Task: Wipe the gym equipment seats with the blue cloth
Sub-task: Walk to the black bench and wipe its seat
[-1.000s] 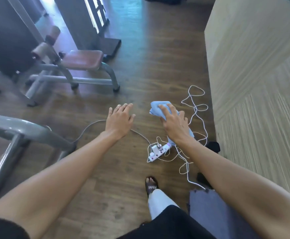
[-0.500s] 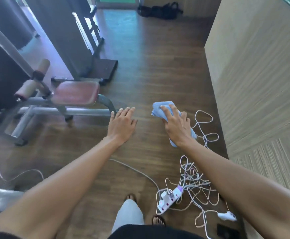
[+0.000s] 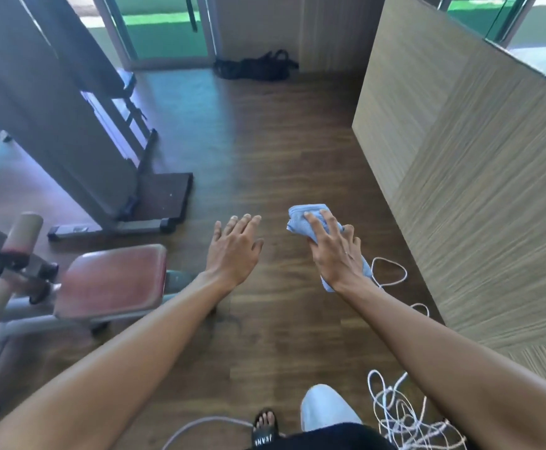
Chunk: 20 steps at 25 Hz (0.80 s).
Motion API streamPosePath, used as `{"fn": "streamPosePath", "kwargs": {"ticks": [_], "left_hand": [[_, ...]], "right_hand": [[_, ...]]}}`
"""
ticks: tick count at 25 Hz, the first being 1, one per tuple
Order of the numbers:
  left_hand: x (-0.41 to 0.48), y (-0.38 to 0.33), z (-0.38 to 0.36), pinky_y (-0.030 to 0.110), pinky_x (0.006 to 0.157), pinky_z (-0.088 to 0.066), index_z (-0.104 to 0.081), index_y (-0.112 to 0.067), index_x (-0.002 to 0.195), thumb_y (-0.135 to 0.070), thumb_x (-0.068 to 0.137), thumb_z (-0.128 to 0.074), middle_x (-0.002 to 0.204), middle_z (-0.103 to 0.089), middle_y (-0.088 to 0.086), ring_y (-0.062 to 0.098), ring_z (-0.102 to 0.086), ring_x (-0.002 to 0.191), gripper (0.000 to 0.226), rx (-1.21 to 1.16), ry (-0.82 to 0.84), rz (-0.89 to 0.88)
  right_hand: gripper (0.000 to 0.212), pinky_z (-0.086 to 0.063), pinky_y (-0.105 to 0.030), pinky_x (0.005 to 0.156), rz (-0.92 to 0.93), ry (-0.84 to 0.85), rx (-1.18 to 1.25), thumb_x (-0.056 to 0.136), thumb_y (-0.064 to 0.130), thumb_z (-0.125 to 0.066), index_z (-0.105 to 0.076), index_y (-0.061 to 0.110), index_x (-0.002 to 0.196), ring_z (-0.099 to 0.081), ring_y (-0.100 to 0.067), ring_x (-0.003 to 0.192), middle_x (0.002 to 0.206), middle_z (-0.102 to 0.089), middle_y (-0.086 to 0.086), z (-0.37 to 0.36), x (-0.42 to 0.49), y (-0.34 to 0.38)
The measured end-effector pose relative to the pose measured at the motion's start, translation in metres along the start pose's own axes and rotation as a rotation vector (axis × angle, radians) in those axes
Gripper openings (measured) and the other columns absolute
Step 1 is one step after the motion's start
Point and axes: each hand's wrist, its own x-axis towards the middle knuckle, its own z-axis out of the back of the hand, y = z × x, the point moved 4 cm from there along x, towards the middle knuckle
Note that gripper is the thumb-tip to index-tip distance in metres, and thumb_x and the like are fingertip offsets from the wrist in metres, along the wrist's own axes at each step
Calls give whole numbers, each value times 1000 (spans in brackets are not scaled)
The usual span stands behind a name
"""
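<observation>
My right hand [image 3: 335, 251] is stretched out in front of me, holding the folded blue cloth [image 3: 304, 217], whose ends stick out above my fingers and below my wrist. My left hand [image 3: 232, 250] is held out beside it, palm down, fingers apart, holding nothing. A worn dark red padded seat [image 3: 116, 280] on a grey metal frame stands low at the left, just left of my left forearm. Neither hand touches the seat.
Two padded rollers [image 3: 21, 233] stick up at the seat's left. A tall grey machine with a floor plate [image 3: 164, 196] stands behind it. A wood-panelled counter wall [image 3: 460, 164] fills the right. White cable [image 3: 398, 414] lies tangled by my feet. A black bag [image 3: 255, 68] rests by the far doors.
I have walked forward: the red seat has come closer at my left, and the power strip has slid out of view. Both hands keep the same pose, with the cloth still held.
</observation>
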Motion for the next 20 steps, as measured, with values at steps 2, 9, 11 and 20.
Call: {"fn": "streamPosePath", "kwargs": {"ticks": [2,9,11,20], "left_hand": [[53,5,3,46,122,-9,-28,-26,151,-37,100,-43,158,-29,-2,22,-20,148,55,-9,3,-24],[268,-2,-16,45,122,-9,-27,-26,151,-37,100,-43,158,-28,-2,22,-20,148,55,-18,22,-96],[346,-11,-24,46,122,-9,-27,-26,151,-37,100,-42,158,-28,-2,23,-20,148,54,-15,23,-102],[660,-24,-22,45,121,-10,-28,-26,151,-37,100,-43,158,-29,-3,23,-22,147,54,-32,1,-54]], "right_hand": [[50,-40,-44,81,-27,-17,-12,97,29,-48,-35,39,143,-43,-34,98,153,-27,6,-4,49,0],[48,-41,-46,85,-64,-82,11,98,37,-48,-34,39,143,-44,-32,101,153,-28,8,-29,247,-42],[48,-41,-46,86,-63,-93,9,98,39,-47,-33,40,143,-44,-31,102,153,-27,8,-36,325,-64],[49,-42,-44,84,-35,-59,-21,99,41,-47,-31,40,145,-44,-31,102,154,-26,7,-48,643,-120]]}}
